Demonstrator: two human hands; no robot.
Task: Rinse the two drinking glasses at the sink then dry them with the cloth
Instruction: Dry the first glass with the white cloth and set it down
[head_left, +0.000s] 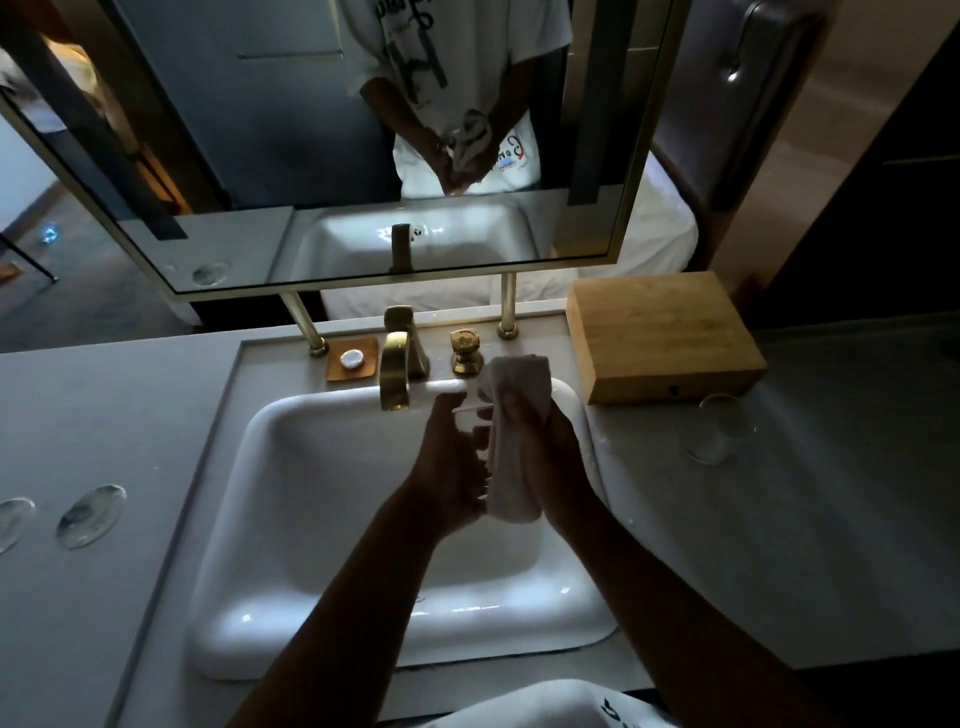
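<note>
Mid-frame over white sink (291, 519): left hand (449, 467) gripping clear drinking glass (475, 421), right hand (545, 431) clutching soft white cloth (511, 452) against it; wet, slippery, fragile—hold by body; second clear glass (719, 428) right on tabletop (805, 519).

a wooden box (660, 338) sits right of the gold faucet (397, 364), below the mirror (260, 130).

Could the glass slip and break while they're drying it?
Maybe. The left hand grips a clear glass over the hard white sink while the right hand rubs it with the cloth; a wet glass could slip. The other glass by the wooden box could be bumped by an elbow.
</note>
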